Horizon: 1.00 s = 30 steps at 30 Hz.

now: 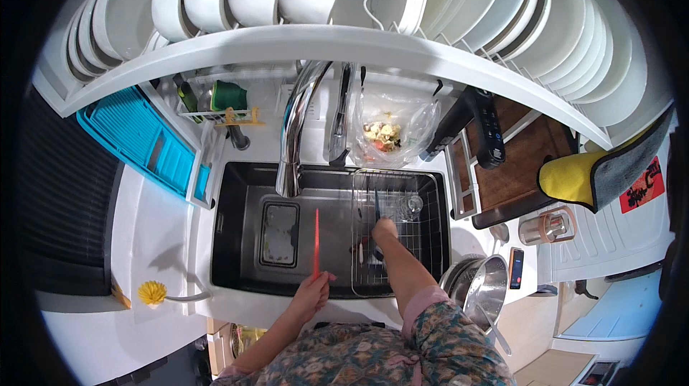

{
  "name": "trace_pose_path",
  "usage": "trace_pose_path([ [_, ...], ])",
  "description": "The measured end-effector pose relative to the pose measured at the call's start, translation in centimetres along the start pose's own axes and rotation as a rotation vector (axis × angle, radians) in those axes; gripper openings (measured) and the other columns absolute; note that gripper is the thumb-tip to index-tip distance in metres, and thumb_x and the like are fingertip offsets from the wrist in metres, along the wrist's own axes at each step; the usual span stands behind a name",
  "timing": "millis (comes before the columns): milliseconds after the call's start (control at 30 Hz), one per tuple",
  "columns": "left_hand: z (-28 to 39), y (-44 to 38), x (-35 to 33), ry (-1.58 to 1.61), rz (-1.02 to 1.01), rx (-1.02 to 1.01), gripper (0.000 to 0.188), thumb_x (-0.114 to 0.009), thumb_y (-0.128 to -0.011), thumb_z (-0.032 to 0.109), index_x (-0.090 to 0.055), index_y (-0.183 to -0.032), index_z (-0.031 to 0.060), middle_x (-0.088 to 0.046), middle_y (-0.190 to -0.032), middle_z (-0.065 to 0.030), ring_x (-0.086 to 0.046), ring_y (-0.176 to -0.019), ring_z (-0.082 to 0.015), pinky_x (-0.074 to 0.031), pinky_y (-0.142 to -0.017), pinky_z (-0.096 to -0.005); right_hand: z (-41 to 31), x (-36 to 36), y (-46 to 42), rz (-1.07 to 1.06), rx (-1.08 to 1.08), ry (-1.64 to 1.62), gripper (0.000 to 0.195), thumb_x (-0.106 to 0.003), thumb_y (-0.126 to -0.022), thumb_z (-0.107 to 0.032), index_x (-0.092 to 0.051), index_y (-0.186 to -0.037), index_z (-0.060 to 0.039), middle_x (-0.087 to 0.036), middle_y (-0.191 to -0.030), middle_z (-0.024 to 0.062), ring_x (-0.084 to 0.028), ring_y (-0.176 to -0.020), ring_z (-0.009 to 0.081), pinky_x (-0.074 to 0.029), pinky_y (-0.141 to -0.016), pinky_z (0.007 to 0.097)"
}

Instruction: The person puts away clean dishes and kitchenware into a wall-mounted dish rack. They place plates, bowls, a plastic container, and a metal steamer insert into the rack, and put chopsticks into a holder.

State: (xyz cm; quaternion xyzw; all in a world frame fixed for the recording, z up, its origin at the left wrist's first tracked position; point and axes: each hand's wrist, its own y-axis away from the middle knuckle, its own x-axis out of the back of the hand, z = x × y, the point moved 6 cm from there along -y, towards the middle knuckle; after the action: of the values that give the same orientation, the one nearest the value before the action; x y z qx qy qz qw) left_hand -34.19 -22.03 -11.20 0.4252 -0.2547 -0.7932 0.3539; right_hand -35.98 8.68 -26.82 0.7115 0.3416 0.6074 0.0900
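Note:
My left hand [312,296] grips the lower end of a long, thin red utensil [316,240], perhaps a knife seen edge-on, and holds it upright in the view over the dark sink [334,246]. My right hand [385,230] reaches over the wire basket [395,171] in the sink's right side. From its fingers a slim dark blue utensil [377,204] points away from me; its kind is unclear. Beside that hand, a clear glass [410,207] lies in the basket. A small white-handled item [361,252] rests below, partly lost among the wires.
The chrome faucet [293,154] overhangs the sink. Behind it, a clear plastic bag [395,127] holds food scraps. Metal colanders [487,283] and a phone [516,267] lie at right, a yellow scrub brush [152,293] at left. A white dish rack [323,41] spans overhead.

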Motion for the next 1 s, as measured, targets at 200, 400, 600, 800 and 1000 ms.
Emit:
trace_pose_path([
  [200, 0.4, -2.2, -2.4, -0.064, -0.058, 0.029, 0.024, -0.04, -0.101, 0.029, -0.052, -0.103, 0.0072, -0.031, -0.061, 0.0058, -0.027, -0.048, -0.0047, -0.022, -0.042, -0.0221, 0.4, 0.5, 0.2, -0.048, 0.088, 0.114, 0.032, -0.064, -0.079, -0.025, -0.067, -0.096, 0.0027, -0.065, -0.105, 0.0214, -0.063, -0.1, 0.0325, -0.052, -0.085, 0.0397],
  [400, 0.5, -3.0, -2.5, -0.035, -0.079, 0.045, 0.026, -0.039, -0.102, 0.029, -0.051, -0.102, 0.0064, -0.031, -0.061, 0.0053, -0.028, -0.049, -0.0053, -0.024, -0.043, -0.0224, -0.6, 3.7, 3.7, -0.053, 0.11, 0.058, 0.038, -0.066, -0.078, -0.031, -0.067, -0.098, 0.0013, -0.065, -0.103, 0.0212, -0.063, -0.097, 0.0342, -0.052, -0.083, 0.0409],
  [600, 0.5, -5.1, -1.0, -0.2, -0.08, -0.102, 0.031, -0.038, -0.102, 0.03, -0.053, -0.106, 0.0037, -0.05, -0.077, -0.0005, -0.05, -0.069, -0.0107, -0.045, -0.065, -0.0263, -2.7, 8.6, 8.1, 0.34, 0.39, -0.062, 0.041, -0.055, -0.089, -0.034, -0.062, -0.084, 0.0057, -0.064, -0.079, 0.0259, -0.064, -0.078, 0.0414, -0.052, -0.072, 0.0465],
  [800, 2.1, -5.2, -2.7, -0.175, -0.103, -0.293, 0.037, -0.036, -0.102, 0.034, -0.054, -0.107, 0.0028, -0.058, -0.105, -0.0063, -0.058, -0.096, -0.0145, -0.048, -0.088, -0.0308, -7.1, 9.6, 17.1, -0.297, 0.431, -0.635, 0.047, -0.051, -0.093, -0.042, -0.054, -0.076, 0.0014, -0.058, -0.055, 0.0125, -0.058, -0.042, 0.0188, -0.044, -0.037, 0.0292],
  [1000, 2.5, -2.5, -3.3, -0.007, -0.395, -0.119, 0.029, -0.031, -0.103, 0.034, -0.047, -0.107, 0.0093, -0.047, -0.078, 0.0011, -0.045, -0.065, -0.0079, -0.041, -0.058, -0.0249, -8.7, 5.6, 20.3, -0.576, 0.61, -0.593, 0.038, -0.052, -0.095, -0.04, -0.063, -0.095, -0.0028, -0.057, -0.058, 0.002, -0.053, -0.046, 0.0084, -0.043, -0.041, 0.0227],
])
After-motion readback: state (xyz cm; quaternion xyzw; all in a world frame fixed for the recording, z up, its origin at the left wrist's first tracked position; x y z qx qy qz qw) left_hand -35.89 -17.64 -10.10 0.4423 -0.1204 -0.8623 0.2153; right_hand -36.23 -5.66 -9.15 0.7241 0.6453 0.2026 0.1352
